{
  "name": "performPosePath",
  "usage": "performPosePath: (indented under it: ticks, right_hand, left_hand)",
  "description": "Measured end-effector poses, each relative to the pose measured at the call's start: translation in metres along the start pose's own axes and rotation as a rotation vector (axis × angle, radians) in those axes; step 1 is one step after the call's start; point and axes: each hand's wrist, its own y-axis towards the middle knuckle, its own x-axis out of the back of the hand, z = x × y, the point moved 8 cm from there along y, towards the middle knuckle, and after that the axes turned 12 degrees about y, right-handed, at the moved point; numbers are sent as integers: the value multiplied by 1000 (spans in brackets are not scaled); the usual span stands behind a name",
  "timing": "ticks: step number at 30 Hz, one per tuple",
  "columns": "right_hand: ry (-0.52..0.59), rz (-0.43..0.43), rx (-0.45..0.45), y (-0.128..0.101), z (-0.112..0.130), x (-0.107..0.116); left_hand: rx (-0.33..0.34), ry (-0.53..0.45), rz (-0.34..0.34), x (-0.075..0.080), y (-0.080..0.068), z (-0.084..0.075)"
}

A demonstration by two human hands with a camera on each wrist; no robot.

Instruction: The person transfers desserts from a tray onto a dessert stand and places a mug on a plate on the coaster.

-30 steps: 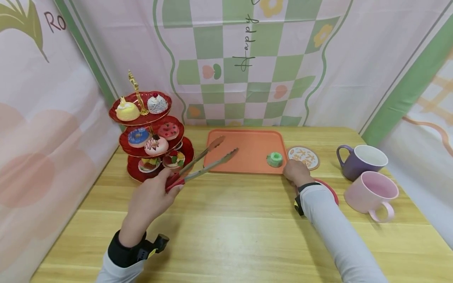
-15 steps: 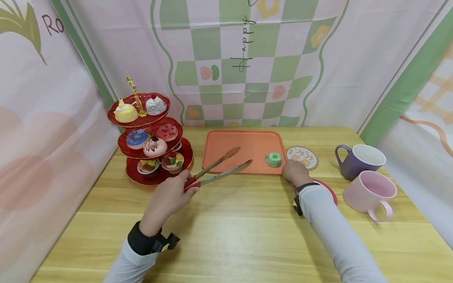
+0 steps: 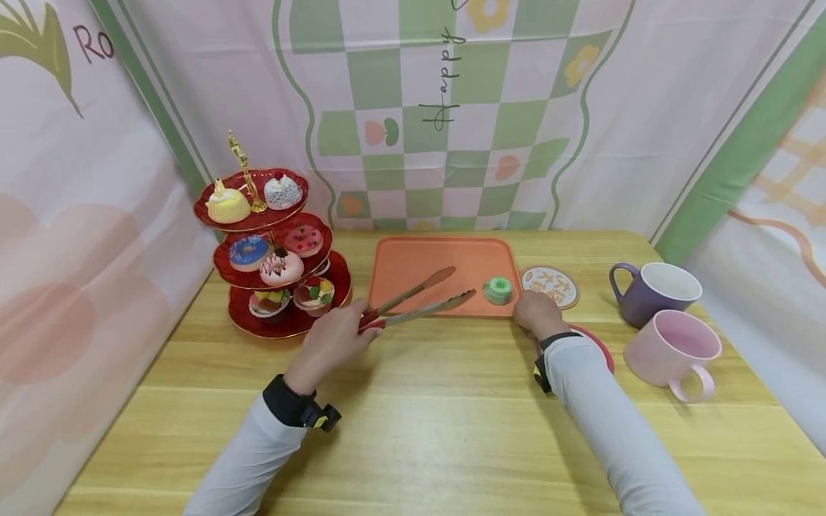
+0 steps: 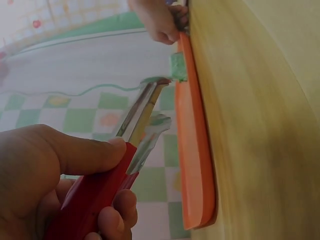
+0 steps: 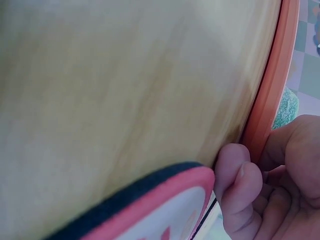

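Note:
My left hand [image 3: 335, 337] [image 4: 60, 180] grips red-handled metal tongs [image 3: 416, 301] [image 4: 135, 135] whose arms are spread apart and hold nothing. Their tips hover over the orange tray [image 3: 419, 265] [image 4: 192, 150], a short way left of a small green doughnut [image 3: 498, 290] [image 4: 178, 67] lying on the tray's right side. My right hand [image 3: 538, 314] [image 5: 270, 185] rests with curled fingers on the table at the tray's front right corner, touching its rim [image 5: 267, 95]. It holds nothing that I can see.
A red three-tier stand [image 3: 274, 251] with cakes and doughnuts sits at left. A printed coaster [image 3: 551, 283] lies right of the tray, a red-edged coaster [image 3: 596, 344] [image 5: 150, 210] under my right wrist. Purple mug [image 3: 654, 290] and pink mug [image 3: 674, 351] stand at right. Cloth walls enclose the table.
My left hand has carried the tongs rightward from near the stand to over the tray, closing on the green doughnut. The right hand stays put.

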Motion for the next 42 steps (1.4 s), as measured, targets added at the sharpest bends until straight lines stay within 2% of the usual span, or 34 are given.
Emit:
performPosePath:
  ticks: [7,14,23,34,42]
  right_hand:
    - [-15,8,13,2,1,0]
    - [-37,-13,27,4,-1,1]
    - [-23,-18,24,3,-3,1]
    - [-6,-4,11,2,-2,2]
    - [-18,-2,13,2,0,1]
  left_hand:
    - [-38,10,20,-11,12,-7]
    - [-30,-36,30,-22,24,-13]
    - [-72,-66,42,-35,37,-26]
    - [-100,-62,62,-40,47,-42]
    - [-117,-41,49,-42,50,-48]
